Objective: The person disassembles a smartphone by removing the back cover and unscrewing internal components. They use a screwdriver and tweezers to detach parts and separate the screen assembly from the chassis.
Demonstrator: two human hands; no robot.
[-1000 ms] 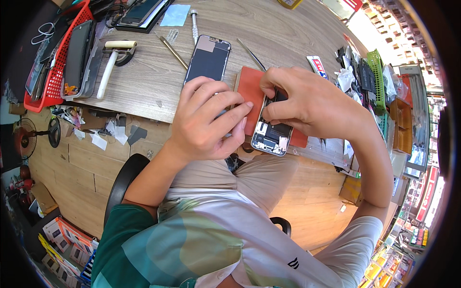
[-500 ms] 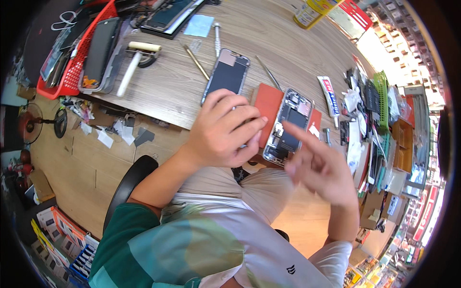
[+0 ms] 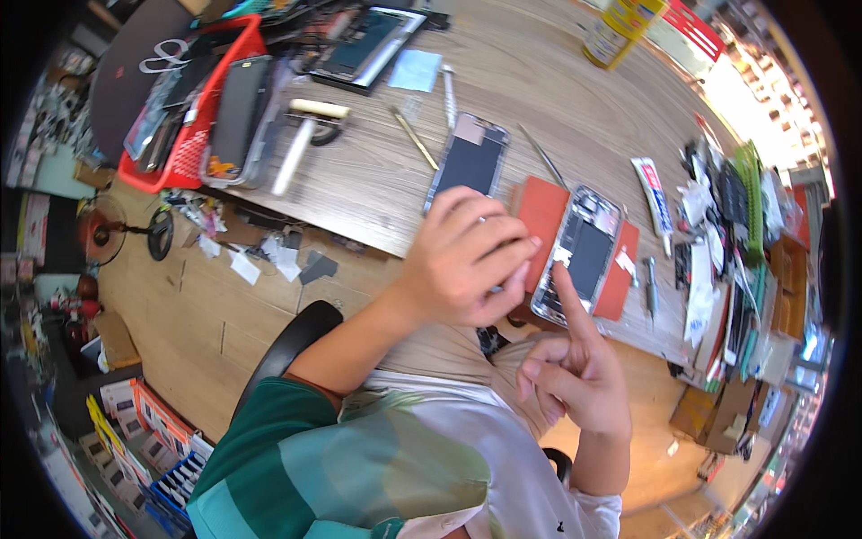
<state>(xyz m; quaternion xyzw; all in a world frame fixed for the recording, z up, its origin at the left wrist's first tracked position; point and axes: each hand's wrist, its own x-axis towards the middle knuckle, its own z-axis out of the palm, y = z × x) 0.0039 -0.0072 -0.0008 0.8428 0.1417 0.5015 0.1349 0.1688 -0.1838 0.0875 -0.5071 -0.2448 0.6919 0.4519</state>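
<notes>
An opened phone body point(image 3: 588, 251), its inner parts bare, lies tilted on a red-orange pad point(image 3: 543, 208) near the table's front edge. My right hand point(image 3: 579, 373) has its index finger stretched over the lower part of the phone body, thumb and other fingers loosely bent, with nothing seen in them. Whether the fingertip touches is hard to tell. Just left of the pad hovers my left hand point(image 3: 471, 256), fingers curled toward the thumb. Anything inside its grip is hidden. Behind it lies a detached phone screen point(image 3: 471, 157), back side up.
Around the screen lie a gold pen-like tool point(image 3: 414, 138), a silver screwdriver point(image 3: 449, 97) and a dark pointed tool point(image 3: 543, 156). A white-handled roller point(image 3: 296, 154) and a red basket point(image 3: 193, 153) stand left. Right are a tube point(image 3: 653, 202) and several cluttered parts.
The whole view has shifted, so things appear farther right and lower. My right hand has drawn a little toward me, its fingertip now over a lower part of the phone body.
</notes>
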